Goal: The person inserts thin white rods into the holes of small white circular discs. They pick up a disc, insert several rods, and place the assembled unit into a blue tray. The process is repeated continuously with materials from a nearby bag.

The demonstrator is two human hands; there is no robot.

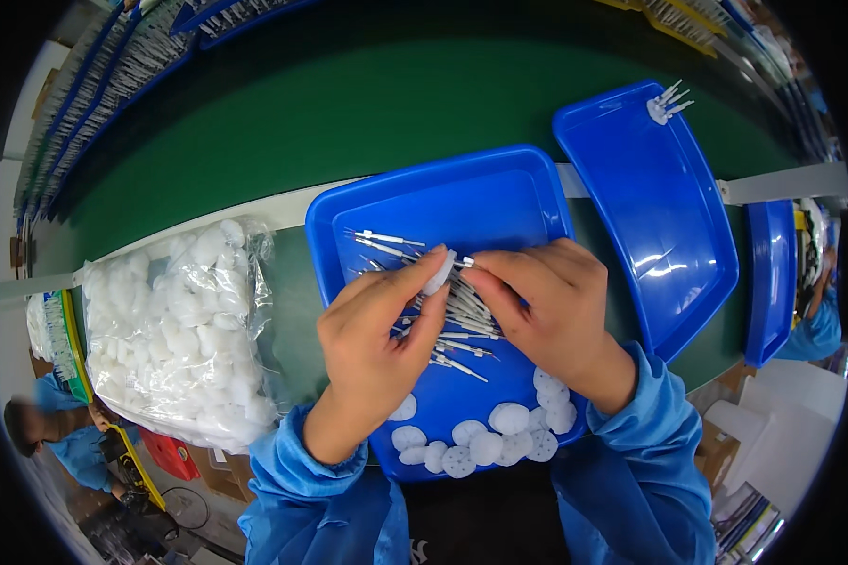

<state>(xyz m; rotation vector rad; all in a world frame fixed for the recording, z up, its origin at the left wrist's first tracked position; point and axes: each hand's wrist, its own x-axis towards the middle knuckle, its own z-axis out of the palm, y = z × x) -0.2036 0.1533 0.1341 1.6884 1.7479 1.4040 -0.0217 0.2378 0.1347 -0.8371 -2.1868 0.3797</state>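
Observation:
Over a blue tray point(513, 193) my two hands meet, fingertips nearly touching. Thumb and fingers of my left hand point(372, 330) pinch a white round disc point(439, 273), seen almost edge-on. My right hand point(565, 306) pinches a thin white rod point(464, 263) against the disc; whether its tip sits in a hole I cannot tell. Below my hands lies a loose pile of thin white rods point(469, 315) with fine darker tips, partly hidden by my fingers. Along the tray's near side lie several white discs point(485, 448), some with small holes visible.
To the right, a second blue tray point(669, 226) carries a disc with upright rods point(667, 105) at its far corner. A clear bag of white discs point(179, 339) lies left. Rod-filled trays point(113, 104) stand far left. Co-workers in blue sleeves point(80, 461) appear at both sides.

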